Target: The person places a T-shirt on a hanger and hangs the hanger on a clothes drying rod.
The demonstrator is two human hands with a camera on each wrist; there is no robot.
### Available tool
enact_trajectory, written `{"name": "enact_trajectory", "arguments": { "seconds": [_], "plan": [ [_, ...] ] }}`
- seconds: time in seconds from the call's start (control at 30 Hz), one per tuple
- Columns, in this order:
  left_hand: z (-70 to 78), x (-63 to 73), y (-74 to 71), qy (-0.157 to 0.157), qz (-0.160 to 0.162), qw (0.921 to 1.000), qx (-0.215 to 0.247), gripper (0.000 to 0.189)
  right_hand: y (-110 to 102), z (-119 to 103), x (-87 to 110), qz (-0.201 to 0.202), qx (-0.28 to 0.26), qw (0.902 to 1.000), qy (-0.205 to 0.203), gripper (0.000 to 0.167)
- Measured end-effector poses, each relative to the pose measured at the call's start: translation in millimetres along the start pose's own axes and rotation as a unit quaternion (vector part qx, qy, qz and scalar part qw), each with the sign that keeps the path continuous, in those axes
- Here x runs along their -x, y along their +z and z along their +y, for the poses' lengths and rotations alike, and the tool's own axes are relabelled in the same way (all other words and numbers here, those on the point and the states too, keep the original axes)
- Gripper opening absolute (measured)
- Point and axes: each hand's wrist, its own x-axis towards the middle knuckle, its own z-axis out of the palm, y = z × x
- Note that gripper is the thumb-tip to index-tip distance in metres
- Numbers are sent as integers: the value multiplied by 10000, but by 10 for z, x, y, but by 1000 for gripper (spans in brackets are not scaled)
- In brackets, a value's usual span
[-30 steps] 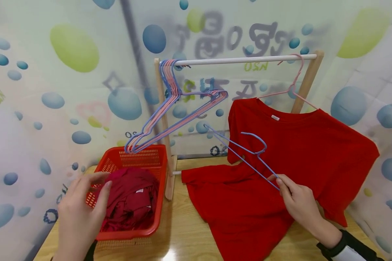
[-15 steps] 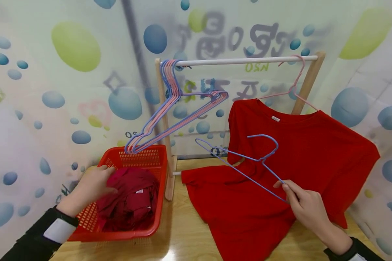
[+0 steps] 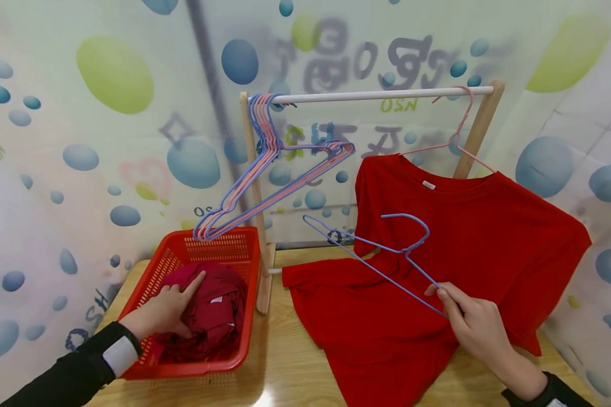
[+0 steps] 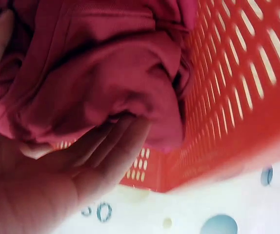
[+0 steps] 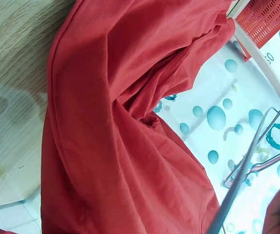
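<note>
My left hand (image 3: 170,310) lies over dark red garments (image 3: 219,330) heaped in the red plastic basket (image 3: 183,370). Its index finger is stretched out. In the left wrist view the fingers (image 4: 125,139) touch the folded cloth (image 4: 115,78), thumb spread away on the other side. On the right, my right hand (image 3: 470,316) pinches one arm of a blue clothes hanger (image 3: 382,246), hook upward, in front of the bright red T-shirt (image 3: 438,226). A pink hanger (image 3: 458,135) carries that T-shirt on the rack; its lower part spreads over the table.
Several blue and pink hangers (image 3: 270,152) hang together at the left end of the rack's white rail (image 3: 366,96). The rack's wooden left post (image 3: 257,209) stands beside the basket. A patterned sheet (image 3: 132,130) covers the wall behind the wooden table (image 3: 295,373).
My left hand has moved from the basket's left side in over the dark red garments, touching them. The blue hanger has tilted and shifted slightly, still in my right hand.
</note>
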Motion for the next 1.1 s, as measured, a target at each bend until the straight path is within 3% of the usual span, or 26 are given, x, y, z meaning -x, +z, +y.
{"name": "enact_trajectory", "arguments": {
  "seconds": [0.1,0.3,0.4,0.53,0.77,0.93,1.1],
  "plan": [
    [44,-37,40,-97,74,9998,-148,116,-1,-2,3,45,-50,10000,-11,21],
    [83,-47,45,-200,362,9988,-265,60,-41,-19,-1,-89,161,9997,173,22],
    [68,-32,4,-177,663,9975,-191,44,-62,-29,12,-78,164,9996,225,21],
    [55,4,-118,34,1124,9934,245,34,-90,-24,46,-95,161,9993,330,21],
    [194,171,-407,281,1147,9875,1043,25,-118,11,78,-130,137,9987,476,21],
    [379,297,-585,358,1583,9811,1055,27,-127,10,76,-54,73,9988,472,20],
    [608,363,-727,466,2291,9675,969,26,-146,21,85,-24,107,9986,516,20]
  ]
}}
